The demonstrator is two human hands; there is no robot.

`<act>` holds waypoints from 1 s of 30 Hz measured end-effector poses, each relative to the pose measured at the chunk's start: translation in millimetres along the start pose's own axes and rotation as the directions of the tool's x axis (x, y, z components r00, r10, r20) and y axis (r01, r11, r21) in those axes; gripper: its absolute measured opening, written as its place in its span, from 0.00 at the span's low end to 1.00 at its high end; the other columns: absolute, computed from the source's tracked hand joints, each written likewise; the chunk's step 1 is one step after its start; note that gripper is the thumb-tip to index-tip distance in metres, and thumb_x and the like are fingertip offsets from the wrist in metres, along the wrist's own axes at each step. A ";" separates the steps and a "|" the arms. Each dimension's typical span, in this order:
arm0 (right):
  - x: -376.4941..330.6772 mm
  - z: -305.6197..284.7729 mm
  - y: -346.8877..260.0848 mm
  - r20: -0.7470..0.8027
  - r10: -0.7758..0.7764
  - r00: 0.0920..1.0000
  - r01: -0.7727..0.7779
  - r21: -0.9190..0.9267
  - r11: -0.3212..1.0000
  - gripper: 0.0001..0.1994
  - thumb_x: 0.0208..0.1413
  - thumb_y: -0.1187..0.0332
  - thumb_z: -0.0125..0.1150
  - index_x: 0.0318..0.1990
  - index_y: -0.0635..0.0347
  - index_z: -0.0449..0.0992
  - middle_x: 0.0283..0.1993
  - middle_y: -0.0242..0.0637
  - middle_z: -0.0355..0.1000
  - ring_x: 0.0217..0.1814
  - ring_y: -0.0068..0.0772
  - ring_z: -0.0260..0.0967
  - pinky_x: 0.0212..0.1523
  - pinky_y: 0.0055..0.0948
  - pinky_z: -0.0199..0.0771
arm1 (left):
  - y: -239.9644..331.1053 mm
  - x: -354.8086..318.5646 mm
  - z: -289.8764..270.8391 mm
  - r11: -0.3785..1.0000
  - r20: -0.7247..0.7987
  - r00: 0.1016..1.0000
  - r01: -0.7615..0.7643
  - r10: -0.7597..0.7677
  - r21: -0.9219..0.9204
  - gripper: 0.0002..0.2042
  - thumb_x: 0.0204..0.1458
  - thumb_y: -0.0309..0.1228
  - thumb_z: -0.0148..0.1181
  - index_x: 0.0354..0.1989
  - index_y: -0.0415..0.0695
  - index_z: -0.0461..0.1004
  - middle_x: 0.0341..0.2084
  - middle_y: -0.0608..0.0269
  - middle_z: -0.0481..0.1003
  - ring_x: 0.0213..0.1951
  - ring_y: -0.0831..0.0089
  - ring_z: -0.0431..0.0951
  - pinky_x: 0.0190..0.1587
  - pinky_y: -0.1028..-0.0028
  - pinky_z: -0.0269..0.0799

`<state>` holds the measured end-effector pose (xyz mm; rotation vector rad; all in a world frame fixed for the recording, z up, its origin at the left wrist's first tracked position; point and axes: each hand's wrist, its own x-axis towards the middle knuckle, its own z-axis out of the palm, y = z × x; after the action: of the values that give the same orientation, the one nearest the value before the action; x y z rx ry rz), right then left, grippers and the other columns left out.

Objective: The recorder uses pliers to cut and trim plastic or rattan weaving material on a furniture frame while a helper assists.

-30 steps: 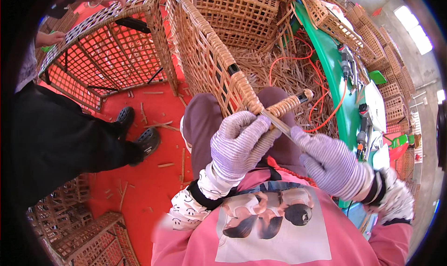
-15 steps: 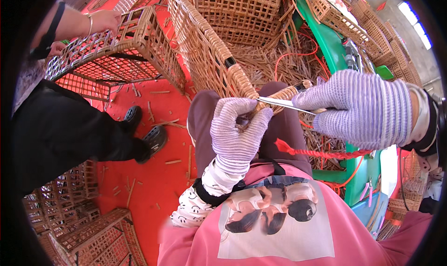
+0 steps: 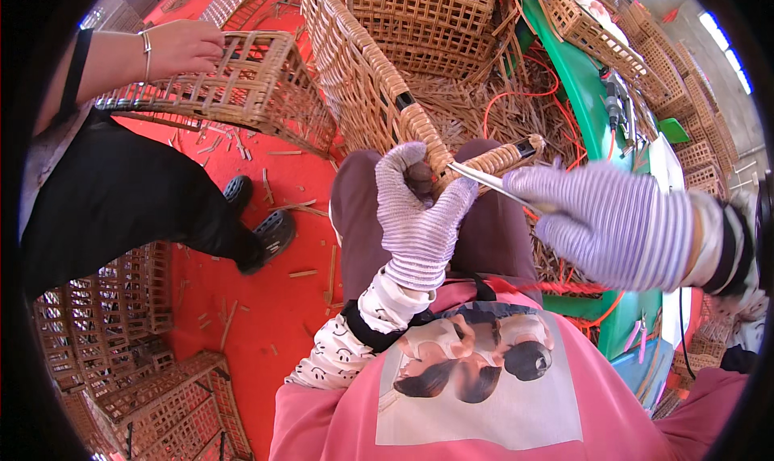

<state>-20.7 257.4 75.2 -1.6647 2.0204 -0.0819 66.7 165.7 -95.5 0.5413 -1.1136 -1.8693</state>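
Observation:
A large woven wicker basket point(image 3: 355, 66) rests tilted against my knees, its wrapped rim meeting in a corner between my legs. My left hand point(image 3: 421, 219) grips that corner, thumb and forefinger curled around the wrapped strands. In my right hand point(image 3: 613, 223) is a slim silver-bladed tool point(image 3: 488, 178), its handle hidden in my fist. The blade's tip touches the rim's corner beside my left thumb. Both hands wear striped white-and-purple knit gloves. A dark frame piece point(image 3: 404, 100) shows through a gap in the rim's wrapping.
At left a co-worker's hand point(image 3: 189, 48) rests on another wicker basket point(image 3: 242, 82). More baskets point(image 3: 169, 404) stand at lower left. Cane scraps cover the red floor point(image 3: 242, 300). On my right are a green table point(image 3: 564, 66), a red twisted cord point(image 3: 564, 287) and pink-handled snips point(image 3: 639, 332).
My right hand has shifted slightly down with the tool, which is now more steeply angled. My left forefinger has risen. The co-worker's basket has tipped, and their hand has moved on it.

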 end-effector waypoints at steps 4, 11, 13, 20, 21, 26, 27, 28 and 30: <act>18.1 -44.7 -25.8 0.360 0.309 0.880 -0.358 0.076 0.931 0.14 0.48 0.71 0.47 0.43 0.66 0.71 0.21 0.48 0.67 0.26 0.39 0.68 0.29 0.33 0.68 | 4.5 1.1 6.9 1.000 0.012 1.000 -0.011 0.011 0.028 0.22 0.39 0.19 0.64 0.43 0.39 0.62 0.28 0.68 0.62 0.29 0.82 0.66 0.32 0.83 0.69; 31.3 -38.5 -25.3 0.417 0.104 0.903 0.169 -0.567 0.806 0.19 0.50 0.70 0.48 0.51 0.62 0.65 0.20 0.48 0.67 0.22 0.44 0.68 0.24 0.36 0.68 | 7.8 8.7 4.7 0.999 -0.043 0.999 -0.011 0.014 0.053 0.20 0.40 0.19 0.63 0.43 0.36 0.63 0.26 0.69 0.62 0.25 0.82 0.65 0.27 0.83 0.67; 30.8 -31.2 -15.8 0.422 0.048 0.905 0.241 -0.604 0.760 0.21 0.50 0.70 0.48 0.53 0.62 0.63 0.20 0.48 0.67 0.21 0.45 0.68 0.23 0.37 0.68 | 5.8 9.5 -2.6 0.999 -0.036 0.999 0.004 -0.002 0.053 0.20 0.40 0.19 0.62 0.43 0.36 0.63 0.25 0.70 0.61 0.25 0.82 0.65 0.27 0.83 0.68; -10.2 -10.6 21.3 0.346 0.250 0.904 -0.426 0.679 0.598 0.19 0.54 0.74 0.41 0.56 0.59 0.63 0.22 0.43 0.71 0.20 0.31 0.72 0.21 0.25 0.74 | -4.2 4.6 -2.5 0.991 0.065 0.996 -0.073 0.066 0.116 0.21 0.39 0.24 0.67 0.42 0.40 0.64 0.26 0.71 0.62 0.27 0.85 0.61 0.29 0.85 0.64; -9.2 -10.8 21.2 0.344 0.248 0.906 -0.423 0.684 0.594 0.19 0.54 0.74 0.41 0.56 0.59 0.63 0.22 0.43 0.71 0.20 0.31 0.72 0.21 0.25 0.74 | -4.1 5.4 -3.1 0.990 0.070 0.995 -0.072 0.064 0.122 0.21 0.39 0.24 0.67 0.42 0.40 0.64 0.26 0.71 0.62 0.27 0.85 0.61 0.29 0.85 0.64; -7.0 -7.7 17.2 0.280 0.236 0.931 -0.366 0.722 0.587 0.23 0.54 0.69 0.45 0.58 0.64 0.58 0.21 0.43 0.70 0.17 0.28 0.70 0.16 0.22 0.73 | -5.3 4.5 -15.2 0.815 0.153 0.907 -0.420 0.392 0.399 0.18 0.38 0.26 0.69 0.37 0.40 0.69 0.26 0.68 0.65 0.27 0.80 0.66 0.29 0.81 0.66; -6.3 -6.6 20.4 0.264 0.220 0.939 -0.343 0.744 0.573 0.24 0.53 0.68 0.47 0.58 0.64 0.58 0.21 0.43 0.70 0.17 0.28 0.70 0.16 0.22 0.73 | -2.6 4.0 -18.3 0.668 0.246 0.822 -0.563 0.514 0.486 0.16 0.37 0.26 0.70 0.35 0.40 0.71 0.26 0.67 0.66 0.27 0.78 0.68 0.28 0.80 0.67; -5.5 -6.7 25.4 0.223 0.207 0.953 -0.304 0.734 0.607 0.24 0.51 0.67 0.49 0.57 0.65 0.60 0.21 0.42 0.70 0.15 0.28 0.70 0.15 0.21 0.72 | 2.8 0.0 -18.9 0.664 0.283 0.816 -0.575 0.503 0.478 0.17 0.36 0.25 0.69 0.37 0.41 0.74 0.27 0.64 0.68 0.27 0.74 0.70 0.28 0.78 0.67; -3.1 -21.0 23.0 0.264 0.238 0.935 -0.355 0.716 0.601 0.24 0.51 0.67 0.49 0.56 0.66 0.61 0.20 0.41 0.71 0.14 0.27 0.69 0.14 0.21 0.71 | -0.2 -1.6 -25.9 0.581 0.362 0.777 -0.626 0.515 0.520 0.18 0.35 0.26 0.70 0.38 0.42 0.74 0.27 0.64 0.68 0.26 0.73 0.70 0.28 0.77 0.67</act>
<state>-49.9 260.2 86.1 -0.7572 1.7476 -0.5924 86.0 154.6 -108.8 0.3002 -1.7937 -0.9537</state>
